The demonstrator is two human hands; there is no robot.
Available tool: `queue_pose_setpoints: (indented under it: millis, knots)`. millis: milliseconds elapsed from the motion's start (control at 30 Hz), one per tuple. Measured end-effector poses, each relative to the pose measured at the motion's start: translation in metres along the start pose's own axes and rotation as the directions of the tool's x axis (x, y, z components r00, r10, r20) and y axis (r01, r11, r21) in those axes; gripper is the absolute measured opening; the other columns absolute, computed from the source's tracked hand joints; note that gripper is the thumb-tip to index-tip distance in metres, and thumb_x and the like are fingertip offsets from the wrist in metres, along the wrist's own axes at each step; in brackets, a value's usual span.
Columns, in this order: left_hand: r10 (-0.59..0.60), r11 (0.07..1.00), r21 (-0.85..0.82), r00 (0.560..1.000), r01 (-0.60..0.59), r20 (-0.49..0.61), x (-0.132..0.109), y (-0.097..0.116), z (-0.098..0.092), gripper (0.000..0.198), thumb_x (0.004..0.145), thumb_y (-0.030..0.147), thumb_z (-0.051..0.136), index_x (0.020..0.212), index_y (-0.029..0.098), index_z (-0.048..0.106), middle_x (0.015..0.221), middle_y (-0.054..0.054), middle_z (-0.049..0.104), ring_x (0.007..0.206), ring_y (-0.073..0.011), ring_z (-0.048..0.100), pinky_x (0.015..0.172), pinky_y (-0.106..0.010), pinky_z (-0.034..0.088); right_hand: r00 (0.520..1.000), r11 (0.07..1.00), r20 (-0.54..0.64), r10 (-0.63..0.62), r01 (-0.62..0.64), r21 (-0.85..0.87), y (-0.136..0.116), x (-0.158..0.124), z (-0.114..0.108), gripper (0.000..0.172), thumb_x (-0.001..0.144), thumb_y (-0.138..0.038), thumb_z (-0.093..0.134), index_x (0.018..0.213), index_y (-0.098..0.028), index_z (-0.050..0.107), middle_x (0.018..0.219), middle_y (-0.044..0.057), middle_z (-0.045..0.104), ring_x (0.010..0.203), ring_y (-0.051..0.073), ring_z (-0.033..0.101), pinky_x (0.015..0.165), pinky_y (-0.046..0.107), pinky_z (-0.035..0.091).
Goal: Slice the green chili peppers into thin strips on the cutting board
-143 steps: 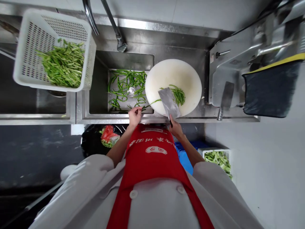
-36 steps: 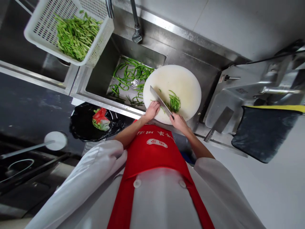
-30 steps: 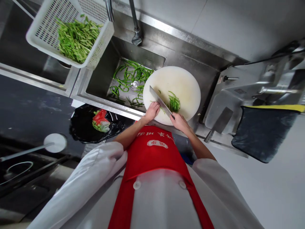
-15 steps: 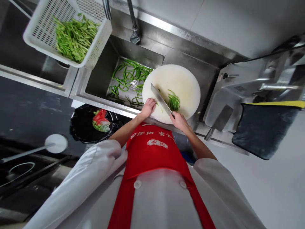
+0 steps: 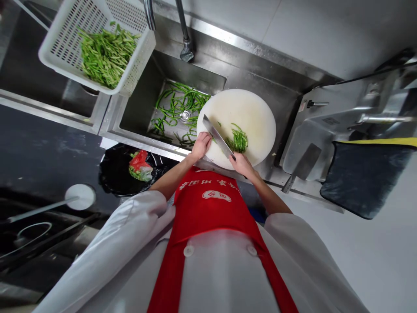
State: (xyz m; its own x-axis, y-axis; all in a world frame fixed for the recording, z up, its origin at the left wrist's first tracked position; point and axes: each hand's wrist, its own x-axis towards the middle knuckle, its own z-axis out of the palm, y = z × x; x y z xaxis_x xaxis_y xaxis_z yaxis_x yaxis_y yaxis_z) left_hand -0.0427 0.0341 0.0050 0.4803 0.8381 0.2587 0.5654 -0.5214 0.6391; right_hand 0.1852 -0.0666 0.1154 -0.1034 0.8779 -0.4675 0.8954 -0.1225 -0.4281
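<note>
My right hand [image 5: 241,164] is closed around the handle of a kitchen knife [image 5: 217,135]. The blade slants up and left over a round white cutting board [image 5: 257,113]. At the board's near left edge, my left hand [image 5: 201,144] has its fingers curled closed, a bit of green bean [image 5: 213,140] showing between its fingertips and the blade. What lies inside that hand is mostly hidden. On the knife's right side sits a small pile of cut green beans [image 5: 240,140].
Long green beans [image 5: 185,98] lie in the sink [image 5: 140,102] under a faucet [image 5: 186,52]. A white basket [image 5: 125,78] of cut green stems stands upper left. Below is a black-lined bin [image 5: 112,174]. A cleaver [image 5: 308,161] and dark cloth [image 5: 365,182] lie right.
The knife blade has shifted slightly left, towards my left hand, and my right hand has moved with it. The whole view has drifted a little.
</note>
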Motion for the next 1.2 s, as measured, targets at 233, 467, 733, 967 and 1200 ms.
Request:
queue_pose_setpoints:
  millis: [233, 467, 733, 967, 1200]
  knots:
    - [0.010, 1.000, -0.018, 0.999, -0.009, 0.052, -0.002, 0.000, -0.001, 0.029, 0.103, 0.030, 0.037, 0.108, 0.019, 0.064, 0.108, -0.011, 0.059, 0.108, -0.0243, 0.051, 0.098, -0.042, 0.048, 1.000, 1.000, 0.022, -0.014, 0.015, -0.010, -0.007, -0.004, -0.016, 0.031, 0.103, -0.034, 0.042, 0.101, -0.017, 0.068, 0.091, 0.013, 0.074, 0.083, 0.022, 0.067, 0.071, 0.027, 0.039]
    - [0.007, 0.999, -0.032, 0.997, -0.005, 0.072, -0.003, 0.000, 0.000, 0.030, 0.102, 0.030, 0.037, 0.112, 0.018, 0.063, 0.112, -0.012, 0.059, 0.111, -0.0255, 0.051, 0.101, -0.044, 0.047, 0.998, 0.994, -0.012, -0.062, 0.063, 0.094, -0.004, 0.009, -0.015, 0.027, 0.099, -0.032, 0.048, 0.085, -0.017, 0.066, 0.073, 0.008, 0.068, 0.073, 0.021, 0.064, 0.067, 0.027, 0.041]
    - [-0.031, 0.999, -0.016, 0.996, 0.032, 0.078, -0.002, -0.006, -0.011, 0.032, 0.103, 0.034, 0.037, 0.110, 0.019, 0.065, 0.111, -0.012, 0.061, 0.109, -0.0248, 0.052, 0.102, -0.044, 0.047, 0.996, 0.964, 0.084, 0.028, -0.050, 0.263, 0.005, 0.025, -0.001, 0.034, 0.100, -0.038, 0.046, 0.080, -0.016, 0.064, 0.051, -0.001, 0.055, 0.049, 0.015, 0.054, 0.055, 0.025, 0.036]
    - [-0.053, 0.999, 0.000, 0.996, 0.053, 0.079, 0.000, -0.009, -0.013, 0.033, 0.103, 0.034, 0.037, 0.108, 0.019, 0.066, 0.105, -0.011, 0.061, 0.107, -0.0253, 0.052, 0.100, -0.043, 0.047, 0.999, 0.997, -0.023, -0.041, 0.042, 0.061, -0.002, 0.003, -0.011, 0.030, 0.100, -0.034, 0.048, 0.086, -0.015, 0.067, 0.076, 0.009, 0.070, 0.069, 0.017, 0.062, 0.062, 0.025, 0.034]
    - [-0.051, 0.999, 0.010, 0.990, 0.050, 0.131, 0.002, -0.011, -0.015, 0.032, 0.102, 0.032, 0.037, 0.112, 0.019, 0.065, 0.112, -0.012, 0.061, 0.112, -0.0263, 0.052, 0.104, -0.045, 0.047, 1.000, 0.987, -0.007, 0.003, -0.002, 0.161, -0.007, 0.014, 0.000, 0.030, 0.099, -0.036, 0.049, 0.084, -0.016, 0.066, 0.074, 0.007, 0.070, 0.068, 0.018, 0.063, 0.059, 0.023, 0.037]
